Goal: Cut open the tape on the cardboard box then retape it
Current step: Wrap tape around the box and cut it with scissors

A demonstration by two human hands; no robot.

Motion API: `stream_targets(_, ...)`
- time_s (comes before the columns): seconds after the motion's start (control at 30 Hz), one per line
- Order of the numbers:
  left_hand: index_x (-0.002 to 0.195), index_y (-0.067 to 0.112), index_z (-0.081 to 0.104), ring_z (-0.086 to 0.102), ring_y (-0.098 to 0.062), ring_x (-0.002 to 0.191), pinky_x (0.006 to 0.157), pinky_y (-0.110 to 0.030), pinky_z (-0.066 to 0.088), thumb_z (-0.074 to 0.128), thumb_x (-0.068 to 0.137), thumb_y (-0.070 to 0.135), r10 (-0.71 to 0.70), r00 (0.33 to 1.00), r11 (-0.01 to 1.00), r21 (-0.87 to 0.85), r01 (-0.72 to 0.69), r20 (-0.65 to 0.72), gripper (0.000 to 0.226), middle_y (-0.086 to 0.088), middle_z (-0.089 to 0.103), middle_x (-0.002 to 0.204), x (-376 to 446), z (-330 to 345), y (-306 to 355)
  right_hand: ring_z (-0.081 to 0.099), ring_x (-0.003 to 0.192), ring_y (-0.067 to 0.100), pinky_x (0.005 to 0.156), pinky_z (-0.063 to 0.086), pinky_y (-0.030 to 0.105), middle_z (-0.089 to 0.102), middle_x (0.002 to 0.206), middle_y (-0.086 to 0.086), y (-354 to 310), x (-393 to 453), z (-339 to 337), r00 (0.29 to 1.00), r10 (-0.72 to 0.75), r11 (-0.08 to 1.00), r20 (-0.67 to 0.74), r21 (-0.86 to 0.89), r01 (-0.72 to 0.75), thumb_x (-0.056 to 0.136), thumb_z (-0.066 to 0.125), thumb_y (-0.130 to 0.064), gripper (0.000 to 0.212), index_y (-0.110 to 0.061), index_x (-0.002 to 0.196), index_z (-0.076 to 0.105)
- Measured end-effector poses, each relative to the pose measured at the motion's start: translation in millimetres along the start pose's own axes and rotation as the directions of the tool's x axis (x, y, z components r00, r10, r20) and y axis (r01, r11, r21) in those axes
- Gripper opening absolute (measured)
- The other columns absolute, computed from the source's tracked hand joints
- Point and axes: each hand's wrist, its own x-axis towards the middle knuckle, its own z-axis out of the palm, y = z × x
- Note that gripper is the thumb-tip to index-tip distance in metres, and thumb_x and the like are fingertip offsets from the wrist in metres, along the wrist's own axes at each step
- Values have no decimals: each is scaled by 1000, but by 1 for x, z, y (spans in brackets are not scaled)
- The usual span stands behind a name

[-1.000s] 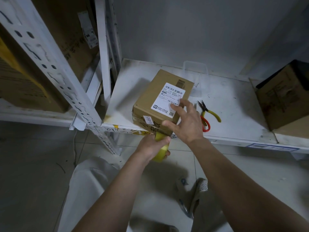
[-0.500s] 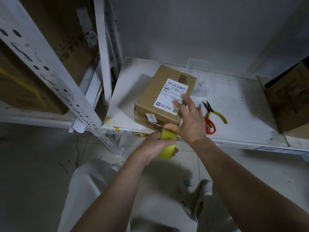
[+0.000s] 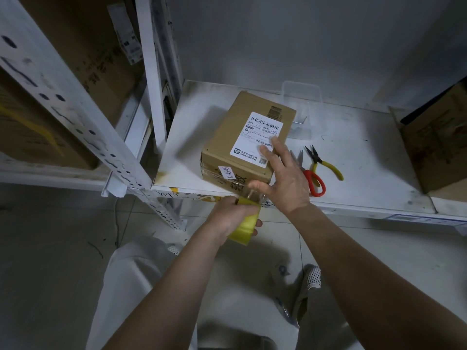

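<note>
Head view: the right hand (image 3: 285,183) presses spread fingers on the box (image 3: 249,137) at the white shelf (image 3: 353,178) edge, while the left hand (image 3: 231,214) grips the tape roll (image 3: 246,227) below it.

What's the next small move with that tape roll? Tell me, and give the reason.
Probably draw the tape roll further down and toward the body: the left hand grips it below the shelf edge, and the right hand lies open on the cardboard box, steadying it.
</note>
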Motion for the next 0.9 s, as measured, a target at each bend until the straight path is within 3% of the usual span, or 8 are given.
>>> stream_targets(0.13,111,15,41,62,-16,53,38,-20,48,66,82,1,70,995,997,22,-69,-67,40,-6,56,89,-4,4,5,15,143,10,104,42,42,-2,157,-21,5,0,-19,974,30,998,222,38,-40,74,76,-31,94,-43,146,16)
stream_targets(0.23,113,19,41,63,-33,62,63,-45,59,66,79,-6,47,996,998,-46,-50,-69,50,-9,58,91,-1,9,4,37,132,12,95,50,34,1,156,-24,12,3,-34,954,42,992,296,101,-74,74,76,-10,98,-49,143,19)
stream_targets(0.3,115,19,44,65,-35,64,66,-46,57,66,78,-8,34,998,998,-42,-37,-60,51,-8,59,93,-1,12,3,39,130,10,90,48,26,11,156,-17,23,-1,-34,968,196,962,157,162,-221,77,68,2,90,-43,143,26)
stream_targets(0.37,117,15,48,66,-33,61,60,-38,57,64,79,-7,7,999,997,-74,-10,-35,47,-7,59,96,-3,13,3,46,125,17,88,45,27,31,149,-2,32,-11,-31,890,448,883,-78,196,-427,81,56,7,66,-26,137,44)
stream_targets(0.5,118,11,52,67,-29,56,60,-36,57,63,80,-6,-38,999,994,-103,36,-19,43,-8,60,99,-2,14,2,50,109,27,83,44,35,50,122,11,49,-15,-14,793,604,790,-79,-76,-608,92,48,-15,31,-12,121,57)
stream_targets(0.7,117,11,52,66,-20,46,42,-24,51,63,79,-6,-35,999,997,-65,32,-39,43,-16,59,111,-3,9,7,49,111,25,88,41,38,54,117,9,46,-1,-3,743,669,691,-22,-352,-632,82,55,-56,64,-8,124,49)
stream_targets(0.77,118,10,53,64,-13,42,38,-19,46,63,79,-6,-25,998,999,-39,23,-49,43,-14,58,107,-3,7,8,51,108,25,87,41,37,55,114,9,47,2,0,725,688,661,-31,-386,-644,77,61,-59,70,-8,123,48)
stream_targets(0.9,114,6,55,61,-7,38,34,-16,43,65,83,3,-17,998,999,-40,15,-59,33,-9,58,91,-5,7,9,54,92,23,79,38,33,56,96,8,44,7,-6,716,696,639,-57,-405,-654,83,58,-49,48,-8,109,57)
